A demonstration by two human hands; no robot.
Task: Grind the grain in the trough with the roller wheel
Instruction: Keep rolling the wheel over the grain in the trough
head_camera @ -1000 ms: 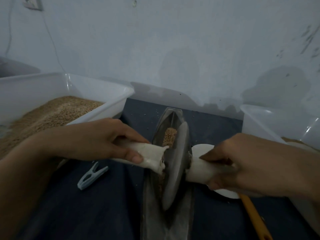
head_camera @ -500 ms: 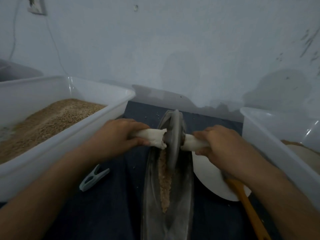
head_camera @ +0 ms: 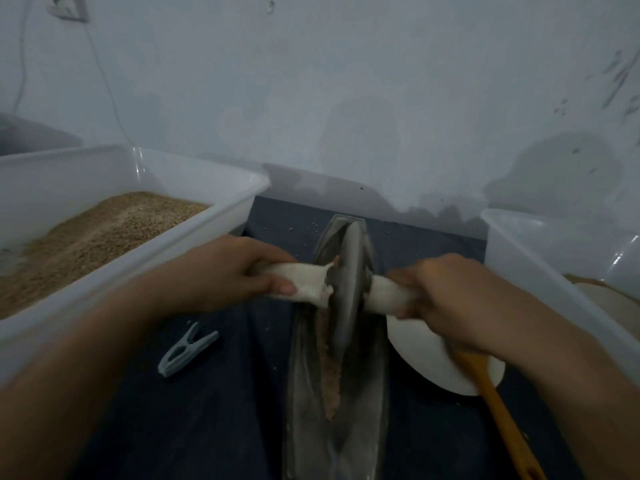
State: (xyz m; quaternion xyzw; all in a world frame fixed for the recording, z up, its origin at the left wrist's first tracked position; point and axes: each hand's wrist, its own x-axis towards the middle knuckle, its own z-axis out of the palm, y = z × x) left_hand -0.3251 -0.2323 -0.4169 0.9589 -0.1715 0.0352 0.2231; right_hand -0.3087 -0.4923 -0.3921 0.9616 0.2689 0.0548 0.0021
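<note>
Two hands work the long metal trough [head_camera: 375, 393] on the worktop: keep the roller wheel [head_camera: 348, 289] upright in its groove over the grain [head_camera: 330, 372], left hand [head_camera: 221, 275] and right hand [head_camera: 446, 299] fingers clenched evenly on the cloth-wrapped axle handles.

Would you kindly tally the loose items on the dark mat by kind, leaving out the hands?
Plastic bins: 2 (grain-filled bin, right bin)
Trough: 1
Roller wheel: 1
Clothes peg: 1
White plate: 1
Orange-handled utensil: 1
Total: 7
</note>
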